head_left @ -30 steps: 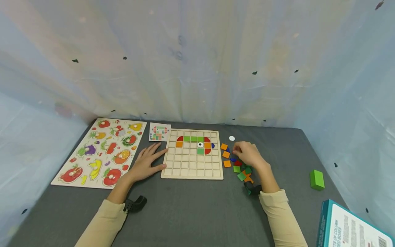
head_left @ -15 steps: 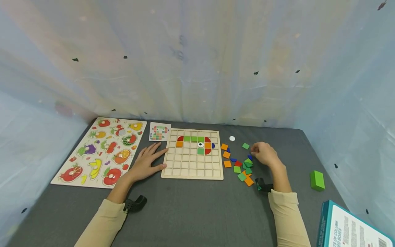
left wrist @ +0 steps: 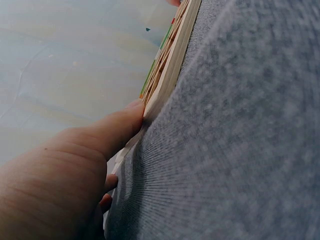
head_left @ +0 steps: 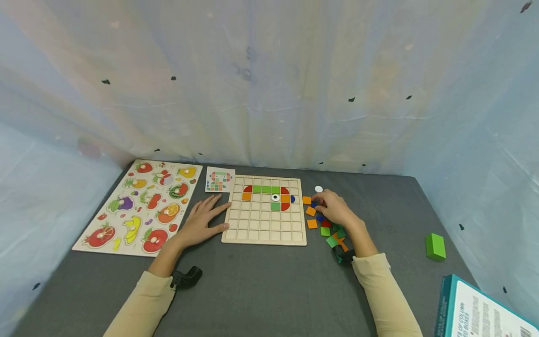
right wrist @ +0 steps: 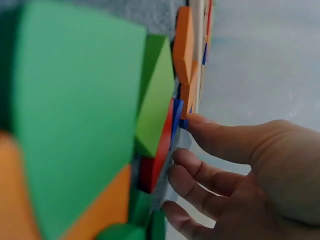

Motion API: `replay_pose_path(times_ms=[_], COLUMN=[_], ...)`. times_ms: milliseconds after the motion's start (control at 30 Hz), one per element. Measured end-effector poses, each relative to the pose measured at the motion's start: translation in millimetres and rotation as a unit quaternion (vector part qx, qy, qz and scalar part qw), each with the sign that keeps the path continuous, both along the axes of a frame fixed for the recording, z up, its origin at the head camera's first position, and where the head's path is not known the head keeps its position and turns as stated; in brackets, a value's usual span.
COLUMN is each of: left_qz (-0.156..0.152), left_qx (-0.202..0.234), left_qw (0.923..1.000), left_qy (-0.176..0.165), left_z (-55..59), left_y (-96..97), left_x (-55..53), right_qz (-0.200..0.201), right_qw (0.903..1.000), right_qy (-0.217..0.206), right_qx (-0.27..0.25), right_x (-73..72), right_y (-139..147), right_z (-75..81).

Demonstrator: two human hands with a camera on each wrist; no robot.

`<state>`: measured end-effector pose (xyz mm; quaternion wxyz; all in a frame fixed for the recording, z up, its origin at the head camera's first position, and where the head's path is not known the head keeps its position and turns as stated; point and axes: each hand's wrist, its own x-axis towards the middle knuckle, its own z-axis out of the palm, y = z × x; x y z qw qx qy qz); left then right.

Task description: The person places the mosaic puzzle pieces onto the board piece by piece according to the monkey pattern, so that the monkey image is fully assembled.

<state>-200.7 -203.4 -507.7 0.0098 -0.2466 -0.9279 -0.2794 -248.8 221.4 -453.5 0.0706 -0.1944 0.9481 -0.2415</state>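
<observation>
My left hand (head_left: 203, 223) lies spread flat on the table, thumb and fingertips at the left edge of the wooden grid board (head_left: 252, 225). Set in the board are red, orange, green and blue tiles and a round black-and-white eye piece (head_left: 275, 198). My right hand (head_left: 333, 208) is over the loose tiles right of the board, fingers bent. In the right wrist view its thumb tip meets a small blue tile (right wrist: 184, 123) beside an orange tile (right wrist: 186, 92); whether it pinches the blue tile is hidden. Green tiles (right wrist: 80, 100) and a red one (right wrist: 157, 155) lie close by.
A white disc (head_left: 318, 189) lies behind the right hand. A pattern card (head_left: 220, 179) touches the board's back left corner. Left of it is a fruit puzzle board (head_left: 143, 224). A green block (head_left: 435, 247) and a teal-edged box (head_left: 484, 304) stand at the right.
My right hand moved right, exposing a green tile, then came back left over the loose tiles and covers that spot. The rear orange tile has turned slightly. My left hand stays put.
</observation>
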Motion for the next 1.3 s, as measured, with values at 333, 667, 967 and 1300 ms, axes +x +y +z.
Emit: replay_pose_path(times_ms=[333,667,967,1300], left_qz=[-0.002,0.002,-0.001,-0.004], left_qx=[0.007,0.002,0.002,0.0], left_qw=[1.0,1.0,1.0,1.0], left_qy=[0.006,-0.001,-0.006,-0.001], left_z=[0.6,-1.2,0.1,-0.2], left_y=[-0.2,1.0,1.9,1.4], left_x=[-0.2,-0.5,-0.1,-0.7], right_qz=[0.017,-0.011,-0.023,-0.04], right_qw=[0.9977,0.9973,0.9982,0.9968], right_qy=[-0.063,-0.071,-0.053,-0.067], right_qx=[-0.018,0.01,-0.019,-0.018], right_x=[-7.3,-10.0,-7.9,-8.0], right_y=[-7,-5,0,2], right_z=[8.0,10.8,4.5,6.6])
